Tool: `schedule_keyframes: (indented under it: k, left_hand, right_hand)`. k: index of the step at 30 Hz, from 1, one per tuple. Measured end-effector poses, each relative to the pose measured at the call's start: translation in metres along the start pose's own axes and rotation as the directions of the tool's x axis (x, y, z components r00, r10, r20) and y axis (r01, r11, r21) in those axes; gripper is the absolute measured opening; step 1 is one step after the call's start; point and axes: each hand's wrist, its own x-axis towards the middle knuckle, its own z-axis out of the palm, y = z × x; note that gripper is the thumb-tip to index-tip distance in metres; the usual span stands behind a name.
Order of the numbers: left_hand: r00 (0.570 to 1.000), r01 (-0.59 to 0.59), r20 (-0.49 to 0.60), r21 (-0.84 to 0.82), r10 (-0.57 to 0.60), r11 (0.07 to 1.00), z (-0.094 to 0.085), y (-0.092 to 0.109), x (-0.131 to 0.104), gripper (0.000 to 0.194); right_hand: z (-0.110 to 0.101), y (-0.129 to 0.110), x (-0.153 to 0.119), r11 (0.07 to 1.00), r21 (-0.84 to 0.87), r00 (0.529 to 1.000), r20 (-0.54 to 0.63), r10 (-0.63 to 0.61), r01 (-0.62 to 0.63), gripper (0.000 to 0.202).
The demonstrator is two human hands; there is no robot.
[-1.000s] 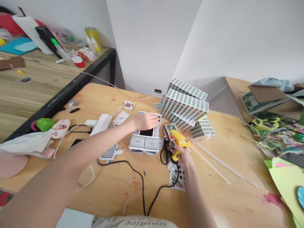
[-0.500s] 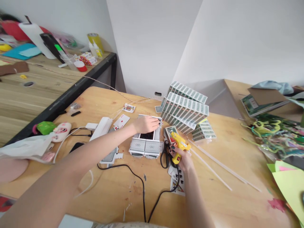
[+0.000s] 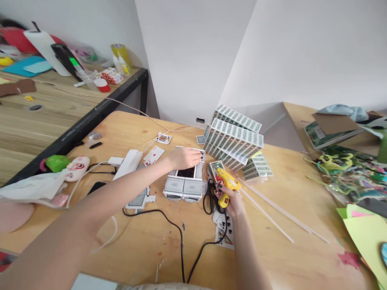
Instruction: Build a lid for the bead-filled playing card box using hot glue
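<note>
My left hand (image 3: 188, 158) reaches over a box built of playing cards (image 3: 183, 188) with a dark opening in its middle. Its fingers are close together and grip the far right edge of the box; the fingertips are partly hidden. A yellow hot glue gun (image 3: 229, 183) is in my right hand (image 3: 233, 200), fingers wrapped round its handle, nozzle pointing up and left. Beside that hand lie black-handled scissors (image 3: 208, 200). An opened pack of cards (image 3: 216, 167) sits just beyond the glue gun. Loose cards (image 3: 224, 231) lie under the right wrist.
Stacked card packs (image 3: 234, 139) stand at the back right. Glue sticks (image 3: 272, 219) lie right of the glue gun. A black cord (image 3: 181, 237) loops across the front. On the left are a white power strip (image 3: 128, 163) and several loose cards (image 3: 154, 155). Pipe cleaners (image 3: 341, 173) are heaped far right.
Both hands keep nearly the same positions, the left at the card box and the right holding the glue gun. The whole view has shifted very slightly.
</note>
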Motion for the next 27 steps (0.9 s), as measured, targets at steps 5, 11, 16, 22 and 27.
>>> schedule_keyframes:
  k: [5, 11, 16, 22, 27]
  left_hand:
    - [0.992, 0.093, 0.095, -0.073, -0.086, 0.993, -0.008, -0.002, -0.003, 0.022]
    - [0.988, 0.114, 0.11, -0.094, -0.104, 0.989, -0.013, -0.003, -0.004, 0.025]
    - [0.995, 0.015, 0.098, -0.102, -0.005, 0.995, -0.01, 0.001, 0.006, 0.027]
    - [0.995, 0.041, 0.099, -0.255, -0.017, 0.966, -0.007, 0.002, 0.01, 0.029]
    - [0.995, 0.044, 0.095, -0.305, -0.016, 0.951, -0.002, 0.002, 0.012, 0.029]
  right_hand:
    - [0.001, -0.001, 0.0, 0.998, 0.033, 0.997, -0.038, 0.063, -0.062, 0.023]
    - [0.0, 0.0, 0.002, 0.995, 0.056, 0.995, -0.054, 0.08, -0.077, 0.025]
    - [0.001, 0.0, 0.001, 0.996, 0.04, 0.995, -0.058, 0.076, -0.074, 0.022]
    - [0.003, -0.002, 0.0, 0.994, 0.072, 0.992, -0.091, 0.087, -0.081, 0.022]
    - [0.0, 0.0, 0.002, 0.996, 0.051, 0.994, -0.073, 0.078, -0.075, 0.023]
